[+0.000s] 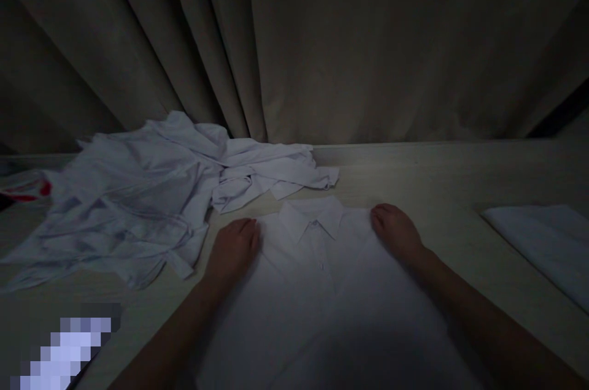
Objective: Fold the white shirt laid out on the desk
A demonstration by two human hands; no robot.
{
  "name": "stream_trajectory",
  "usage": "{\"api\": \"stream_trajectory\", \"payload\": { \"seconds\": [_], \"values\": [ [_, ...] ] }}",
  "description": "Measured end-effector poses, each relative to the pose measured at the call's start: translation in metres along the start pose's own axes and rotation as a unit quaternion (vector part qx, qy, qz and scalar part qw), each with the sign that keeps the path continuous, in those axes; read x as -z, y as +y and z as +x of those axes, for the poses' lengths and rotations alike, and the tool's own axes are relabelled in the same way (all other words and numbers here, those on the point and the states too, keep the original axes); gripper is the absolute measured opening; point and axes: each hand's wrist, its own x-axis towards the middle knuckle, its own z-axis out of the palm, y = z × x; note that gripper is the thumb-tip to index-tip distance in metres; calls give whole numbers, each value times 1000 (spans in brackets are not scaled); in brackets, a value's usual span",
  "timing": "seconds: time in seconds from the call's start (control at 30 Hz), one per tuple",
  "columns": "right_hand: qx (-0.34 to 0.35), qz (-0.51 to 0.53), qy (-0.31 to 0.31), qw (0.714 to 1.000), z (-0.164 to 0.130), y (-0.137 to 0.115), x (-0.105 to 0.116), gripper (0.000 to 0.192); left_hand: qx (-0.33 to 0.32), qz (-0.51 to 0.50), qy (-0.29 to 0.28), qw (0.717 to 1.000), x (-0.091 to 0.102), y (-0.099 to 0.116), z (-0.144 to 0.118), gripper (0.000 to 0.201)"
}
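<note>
1. White collared shirt (322, 279) lies flat at lower centre of the frame on the table (442, 175).
2. Left hand (232, 249) and right hand (396, 232) rest flat, fingers extended, on its shoulders; nothing grasped.
3. Risk: the palms could drag the fabric into creases.
4. Crumpled garments (138, 206) lie at left.
5. Dim light hides detail; the shirt hem is cut off below.

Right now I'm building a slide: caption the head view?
Both hands, left hand and right hand, rest flat on a white shirt beside crumpled shirts.
</note>
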Motion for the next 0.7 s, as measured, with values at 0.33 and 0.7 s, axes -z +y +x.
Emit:
{"api": "stream_trajectory", "payload": {
  "seconds": [0.33,0.7],
  "values": [
    [23,-33,-25,999,-11,-3,-32,59,14,-1,-36,999,-37,11,-5,71],
    [-3,-57,-46,997,-14,-3,-34,63,18,4,-31,999,-40,9,-7,81]
  ]
}}
